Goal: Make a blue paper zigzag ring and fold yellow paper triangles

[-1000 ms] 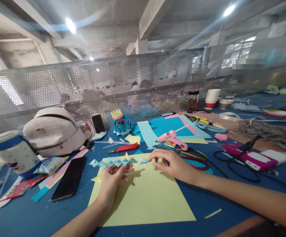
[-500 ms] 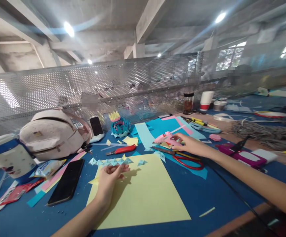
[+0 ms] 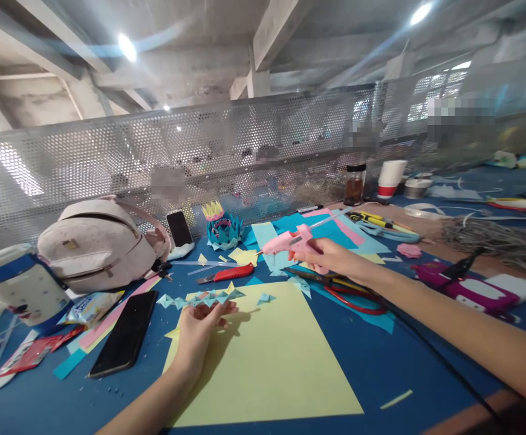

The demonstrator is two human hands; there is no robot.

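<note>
R hand (image 3: 324, 255) now gripping pink glue gun (image 3: 290, 241), lifted off table; L hand (image 3: 199, 329) open, unmoved on yellow sheet (image 3: 272, 362). No legible writing.

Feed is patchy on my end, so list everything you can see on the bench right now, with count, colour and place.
glue gun: 1, pink, lifted above the table, centre
paper sheet: 1, pale yellow, front centre
folded triangles: a row, light blue and yellow, at the sheet's far edge
scissors: 1, red and yellow, right of the sheet
utility knife: 1, red, behind the sheet
phone: 1, black, left of the sheet
backpack: 1, off-white, far left
paper crown: 1, blue and yellow, by the mesh
cup: 1, white and red, far right
left hand: palm up by the triangles
right hand: grip on the glue gun
</note>
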